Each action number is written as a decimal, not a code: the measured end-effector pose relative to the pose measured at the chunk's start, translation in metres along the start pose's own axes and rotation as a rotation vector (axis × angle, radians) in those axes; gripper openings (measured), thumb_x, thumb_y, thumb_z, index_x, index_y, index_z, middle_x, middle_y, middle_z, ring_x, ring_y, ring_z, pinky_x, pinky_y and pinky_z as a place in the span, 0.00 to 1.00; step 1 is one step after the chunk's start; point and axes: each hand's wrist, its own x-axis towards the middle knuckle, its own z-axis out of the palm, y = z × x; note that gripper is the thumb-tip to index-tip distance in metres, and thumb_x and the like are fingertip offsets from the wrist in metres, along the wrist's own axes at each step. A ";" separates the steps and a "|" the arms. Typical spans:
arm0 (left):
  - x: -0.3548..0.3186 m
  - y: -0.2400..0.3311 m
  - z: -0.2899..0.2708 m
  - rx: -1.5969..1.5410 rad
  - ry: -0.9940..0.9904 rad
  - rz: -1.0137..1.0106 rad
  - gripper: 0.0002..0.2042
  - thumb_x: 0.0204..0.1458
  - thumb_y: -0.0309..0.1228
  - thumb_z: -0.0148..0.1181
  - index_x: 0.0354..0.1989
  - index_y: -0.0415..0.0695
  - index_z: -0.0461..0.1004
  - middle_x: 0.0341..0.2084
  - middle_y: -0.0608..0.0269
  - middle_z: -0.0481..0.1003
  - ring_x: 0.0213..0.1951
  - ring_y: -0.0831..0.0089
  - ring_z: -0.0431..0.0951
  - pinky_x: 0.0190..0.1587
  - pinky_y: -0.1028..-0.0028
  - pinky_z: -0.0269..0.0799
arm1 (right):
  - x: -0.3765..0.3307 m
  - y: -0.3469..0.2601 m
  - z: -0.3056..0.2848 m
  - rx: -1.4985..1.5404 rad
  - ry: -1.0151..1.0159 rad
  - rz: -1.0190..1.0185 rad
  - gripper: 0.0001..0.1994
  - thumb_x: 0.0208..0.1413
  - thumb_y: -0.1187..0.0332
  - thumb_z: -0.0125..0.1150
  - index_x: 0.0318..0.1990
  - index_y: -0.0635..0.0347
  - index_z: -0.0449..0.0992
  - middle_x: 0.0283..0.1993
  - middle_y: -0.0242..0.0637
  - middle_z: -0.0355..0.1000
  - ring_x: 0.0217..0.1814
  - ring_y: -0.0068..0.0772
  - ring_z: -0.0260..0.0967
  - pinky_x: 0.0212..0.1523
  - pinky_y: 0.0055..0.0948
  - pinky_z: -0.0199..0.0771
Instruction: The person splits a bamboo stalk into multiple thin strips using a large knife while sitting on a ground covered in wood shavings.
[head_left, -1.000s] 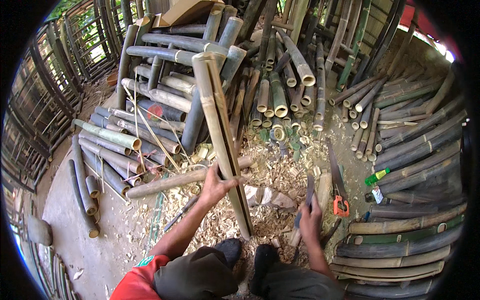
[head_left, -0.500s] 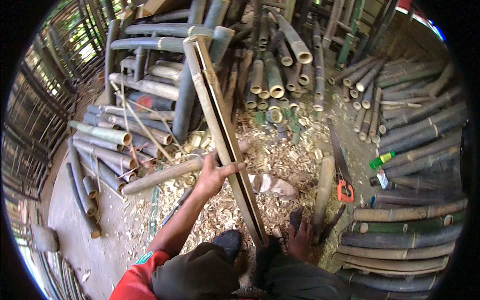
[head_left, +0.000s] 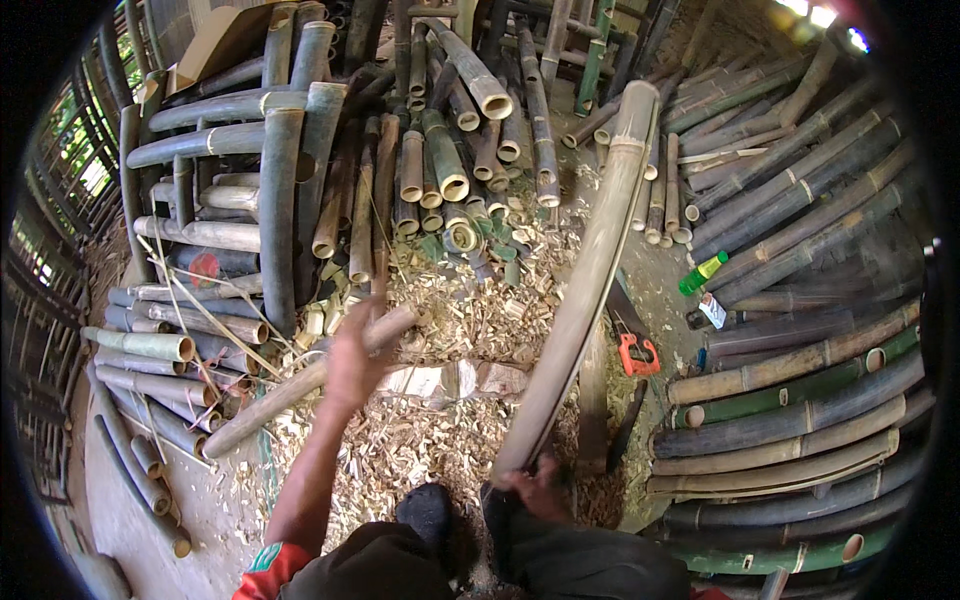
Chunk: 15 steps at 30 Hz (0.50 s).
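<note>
Split bamboo slat [head_left: 585, 290], long, pale, concave, leans upright; right hand [head_left: 535, 487] clamped on its base. Left hand [head_left: 352, 358] open, blurred, above shavings-littered floor [head_left: 440, 440].

green bottle [head_left: 703, 273], yellow cap | right floor, near bamboo | small white label [head_left: 713, 311] just below

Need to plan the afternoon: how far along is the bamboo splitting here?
Done: a thick bed of shavings covers the ground by the feet. In hand: the right hand grips the lower end of a long split bamboo slat, tilted to the right; the left hand is raised, empty. Left: many whole bamboo poles lie stacked all round.
</note>
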 end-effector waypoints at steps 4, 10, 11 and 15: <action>-0.056 -0.179 -0.066 0.618 0.283 -0.196 0.36 0.41 0.18 0.68 0.64 0.36 0.66 0.58 0.44 0.71 0.63 0.46 0.68 0.67 0.52 0.64 | 0.021 -0.008 -0.050 0.022 0.379 -0.074 0.24 0.53 0.64 0.57 0.56 0.65 0.70 0.44 0.42 0.71 0.43 0.37 0.71 0.44 0.36 0.76; -0.105 -0.265 -0.096 0.815 0.097 -0.294 0.28 0.41 0.25 0.69 0.56 0.42 0.73 0.52 0.47 0.74 0.58 0.44 0.71 0.59 0.50 0.66 | 0.031 0.005 -0.104 -0.008 0.414 0.223 0.23 0.55 0.55 0.60 0.50 0.64 0.74 0.42 0.40 0.72 0.43 0.37 0.71 0.41 0.37 0.72; -0.105 -0.265 -0.095 0.812 0.056 -0.316 0.26 0.41 0.25 0.68 0.54 0.42 0.74 0.50 0.47 0.75 0.56 0.45 0.72 0.58 0.51 0.67 | 0.031 0.005 -0.105 -0.020 0.375 0.223 0.22 0.55 0.55 0.60 0.50 0.65 0.75 0.43 0.40 0.72 0.45 0.37 0.70 0.42 0.37 0.72; -0.109 -0.271 -0.110 0.776 0.110 -0.132 0.18 0.40 0.25 0.67 0.42 0.41 0.74 0.38 0.46 0.78 0.44 0.42 0.78 0.50 0.51 0.72 | 0.053 -0.002 -0.086 0.144 0.390 0.211 0.20 0.54 0.57 0.60 0.46 0.64 0.76 0.41 0.38 0.71 0.42 0.35 0.70 0.42 0.36 0.71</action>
